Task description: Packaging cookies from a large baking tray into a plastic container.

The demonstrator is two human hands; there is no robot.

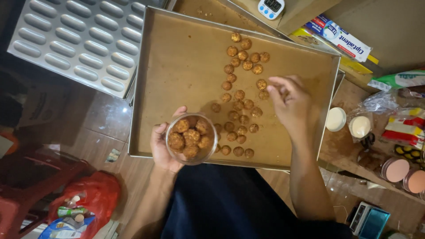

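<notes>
I see left hand [163, 148] wrapped round clear jar [191, 138], part full of cookies, at tray [177, 84] near edge. Right hand [290, 104] fingers pinched, loose, over cookies on tray [241, 95], nothing visibly gripped. Step, my read: filling jar. Next pick needs clean pinch on one cookie.

Single view only, head-worn camera, so no second view shared any part of the scene. It looked almost straight down from above the person's lap, close in, at arm's reach. The paper-lined baking tray [186, 66] filled the middle of the frame, with its near edge just above the dark lap. Both forearms came in from the bottom edge, with the left hand [164, 146] at the tray's near edge and the right hand [290, 104] over its right part. A moulded metal pan [84, 40] was cut off at the top left corner, and the cluttered wooden shelf [349, 155] ran off the right side. The floor showed at lower left.
</notes>
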